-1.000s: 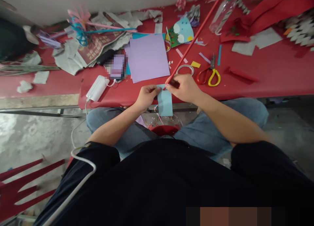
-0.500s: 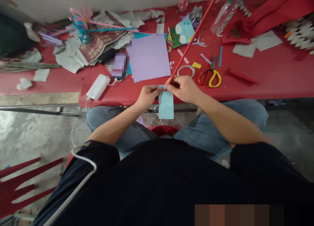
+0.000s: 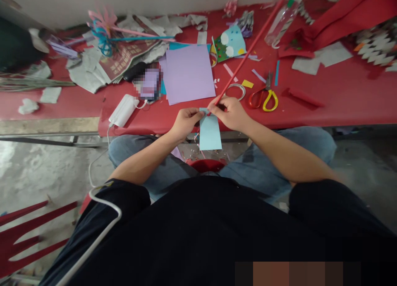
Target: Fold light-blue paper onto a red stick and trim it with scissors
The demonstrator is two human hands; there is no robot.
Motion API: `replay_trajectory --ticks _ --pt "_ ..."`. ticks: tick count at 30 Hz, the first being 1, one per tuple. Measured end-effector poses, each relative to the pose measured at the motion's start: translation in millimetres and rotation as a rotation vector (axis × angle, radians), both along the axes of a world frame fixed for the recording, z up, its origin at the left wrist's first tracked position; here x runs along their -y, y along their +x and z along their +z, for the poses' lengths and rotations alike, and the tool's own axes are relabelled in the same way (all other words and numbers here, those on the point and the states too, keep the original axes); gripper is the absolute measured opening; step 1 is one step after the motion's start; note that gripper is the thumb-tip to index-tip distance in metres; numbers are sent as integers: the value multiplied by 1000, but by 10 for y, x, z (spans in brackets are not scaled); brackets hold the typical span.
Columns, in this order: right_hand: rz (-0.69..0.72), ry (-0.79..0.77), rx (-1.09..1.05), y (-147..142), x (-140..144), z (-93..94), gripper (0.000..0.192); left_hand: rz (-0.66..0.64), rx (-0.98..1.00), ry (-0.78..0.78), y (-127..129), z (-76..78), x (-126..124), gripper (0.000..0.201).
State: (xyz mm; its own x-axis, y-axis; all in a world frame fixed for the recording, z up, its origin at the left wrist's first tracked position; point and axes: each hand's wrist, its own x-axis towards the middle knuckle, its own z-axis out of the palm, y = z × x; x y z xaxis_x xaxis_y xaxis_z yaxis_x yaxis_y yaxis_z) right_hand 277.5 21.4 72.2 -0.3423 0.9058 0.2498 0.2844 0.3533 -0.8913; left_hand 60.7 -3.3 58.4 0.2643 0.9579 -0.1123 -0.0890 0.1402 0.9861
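A light blue piece of paper hangs over the table's front edge, above my lap. My left hand pinches its upper left corner between thumb and fingers. In my right hand is a long thin red stick, slanting up to the right. The stick's lower end meets the top of the paper; whether it is attached there I cannot tell. Just beyond my right hand lie a roll of tape and scissors with red and yellow handles.
Purple paper sheets lie on the red table. A white power bank with a cable sits at left. Newspaper and pink and blue ribbon flowers are behind. A clear bottle lies at back right.
The red stick has tipped a little further right. The lower end of the blue paper has swung slightly right. Both hands keep their hold.
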Motion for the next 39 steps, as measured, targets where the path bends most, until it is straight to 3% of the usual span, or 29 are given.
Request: replay_trajectory --ticks 9,14,16,20,23,27,30,32,34,39 --pt "-23 35 -68 -25 22 37 61 35 -20 0 -11 11 -15 36" --pt "-306 -54 -413 297 -366 65 74 65 -93 40 -39 -35 -42 29" --pt "-402 -74 -417 492 -584 -11 74 91 -102 60 -45 -63 -66 27" --pt "-439 -152 -52 691 -880 -231 61 155 -120 83 -38 -107 -105 30" --pt "-395 -96 259 566 -951 -338 35 153 -122 83 -28 -120 -115 25" --pt "-400 -59 354 281 -921 -321 21 128 -127 82 -49 -125 -132 13" --pt "-363 -2 435 275 -793 -215 19 124 -129 90 -90 -113 -154 5" --pt "-378 17 563 441 -670 -138 20 131 -126 97 -125 -102 -167 10" --pt "-479 -5 735 713 -559 -92 24 138 -122 103 -163 -96 -173 25" --pt "-676 -220 1027 1377 -484 -165 57 120 -49 29 -232 -94 -174 57"
